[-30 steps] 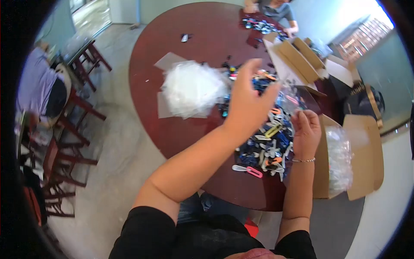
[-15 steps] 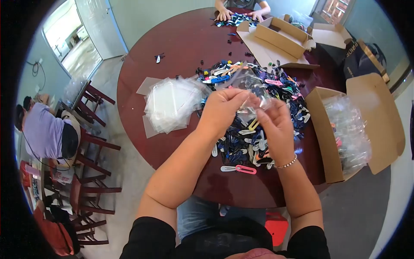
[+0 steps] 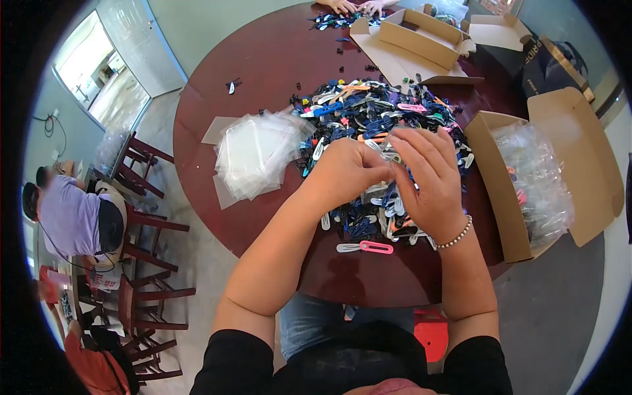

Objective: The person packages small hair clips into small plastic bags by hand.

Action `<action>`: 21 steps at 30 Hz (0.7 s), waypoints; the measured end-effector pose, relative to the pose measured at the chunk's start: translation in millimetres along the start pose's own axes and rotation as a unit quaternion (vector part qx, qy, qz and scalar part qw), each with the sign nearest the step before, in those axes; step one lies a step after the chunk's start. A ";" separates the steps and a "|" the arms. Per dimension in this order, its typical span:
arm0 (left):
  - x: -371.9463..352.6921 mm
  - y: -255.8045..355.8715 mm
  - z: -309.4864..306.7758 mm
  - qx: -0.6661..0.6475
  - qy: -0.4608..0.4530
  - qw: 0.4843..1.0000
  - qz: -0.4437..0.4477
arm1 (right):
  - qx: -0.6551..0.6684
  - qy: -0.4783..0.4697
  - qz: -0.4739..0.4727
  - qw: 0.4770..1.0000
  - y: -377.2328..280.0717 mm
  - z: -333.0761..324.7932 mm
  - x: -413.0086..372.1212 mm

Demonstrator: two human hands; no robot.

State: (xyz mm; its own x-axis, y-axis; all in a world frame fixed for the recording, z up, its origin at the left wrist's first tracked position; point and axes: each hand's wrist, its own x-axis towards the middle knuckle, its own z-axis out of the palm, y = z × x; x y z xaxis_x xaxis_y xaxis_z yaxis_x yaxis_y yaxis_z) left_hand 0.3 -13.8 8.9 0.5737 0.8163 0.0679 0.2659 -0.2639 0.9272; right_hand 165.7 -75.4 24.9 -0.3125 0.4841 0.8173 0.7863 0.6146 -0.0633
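Note:
Over the big pile of hair clips (image 3: 368, 112), my left hand (image 3: 345, 170) pinches the edge of a clear plastic bag (image 3: 388, 153). My right hand (image 3: 431, 178), with a beaded bracelet at the wrist, meets it from the right, its thumb at the bag and its other fingers stretched above it. The bag is mostly hidden between the hands. Left of the pile lies a stack of clear bags (image 3: 253, 155). A white clip (image 3: 348, 247) and a pink clip (image 3: 376, 247) lie end to end near the table's front edge.
An open cardboard box (image 3: 497, 197) of filled plastic bags stands at the right of the round table (image 3: 224, 66). More cardboard boxes (image 3: 421, 43) lie at the back, near another person's hands (image 3: 355, 6). People sit by stools (image 3: 155, 263) at the left.
The bag that stood up above my hands is now lower and mostly covered. My right hand has turned, its fingers stretched over the bag. The whole view has shifted slightly.

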 end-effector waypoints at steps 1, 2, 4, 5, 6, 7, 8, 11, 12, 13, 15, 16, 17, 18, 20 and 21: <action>-0.8 1.5 -0.6 -0.001 0.000 1.000 -0.001 | -0.015 -0.017 0.005 1.000 -1.1 -1.7 0.7; -1.0 2.6 -1.0 0.027 -0.004 1.000 0.000 | -0.030 -0.034 0.011 0.999 -1.5 -3.1 0.7; 0.2 0.3 -1.1 0.053 -0.009 0.999 0.000 | -0.019 -0.067 0.023 0.997 1.4 -6.3 -1.4; 1.1 -3.3 -0.6 0.053 -0.005 0.998 0.014 | -0.009 -0.100 0.034 0.994 3.0 -7.9 -2.7; 1.7 -5.5 0.1 0.053 -0.001 0.998 0.027 | -0.008 -0.103 0.037 0.994 4.7 -8.9 -3.4; 1.8 -6.9 1.6 0.050 -0.005 0.998 0.023 | 0.008 -0.107 0.036 0.994 6.7 -9.6 -4.1; 1.5 -7.8 4.1 0.010 -0.001 0.999 0.050 | 0.024 -0.112 0.038 0.993 7.6 -10.2 -5.6; 3.2 -12.2 5.9 -0.020 -0.033 0.995 0.088 | 0.070 -0.094 0.076 0.990 5.8 -15.5 -4.1; 5.3 -16.0 7.4 -0.040 -0.043 0.994 0.090 | 0.087 -0.106 0.093 0.986 3.9 -19.0 -2.8; 6.6 -18.0 8.6 -0.060 -0.052 0.993 0.092 | 0.091 -0.110 0.098 0.985 1.7 -21.5 -1.2; 4.5 -14.1 8.1 -0.083 -0.086 0.989 0.086 | 0.152 -0.168 0.136 0.965 -1.5 -23.5 -0.2; 3.7 -11.6 7.7 -0.105 -0.118 0.984 0.086 | 0.187 -0.183 0.133 0.956 0.9 -21.7 -1.4; 4.3 -12.2 7.6 -0.106 -0.118 0.984 0.082 | 0.190 -0.185 0.135 0.955 4.0 -20.8 -5.1; 5.0 -13.1 7.0 -0.057 -0.126 0.988 0.070 | 0.159 -0.206 0.108 0.959 7.9 -20.3 -10.0; 3.6 -13.6 7.7 -0.020 -0.111 0.990 0.079 | 0.130 -0.227 0.077 0.962 7.8 -21.3 -12.0; 3.1 -13.1 6.5 -0.019 -0.109 0.991 0.077 | 0.132 -0.227 0.076 0.962 4.6 -23.1 -9.8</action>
State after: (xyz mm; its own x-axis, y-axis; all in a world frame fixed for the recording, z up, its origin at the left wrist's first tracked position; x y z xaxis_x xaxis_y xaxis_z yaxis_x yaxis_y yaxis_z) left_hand 3.6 -11.2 -5.4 0.7598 0.6366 0.1317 0.1351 -0.3528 0.9259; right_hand 184.7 -91.7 29.9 -0.4530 0.7660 0.4561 0.6969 0.6233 -0.3546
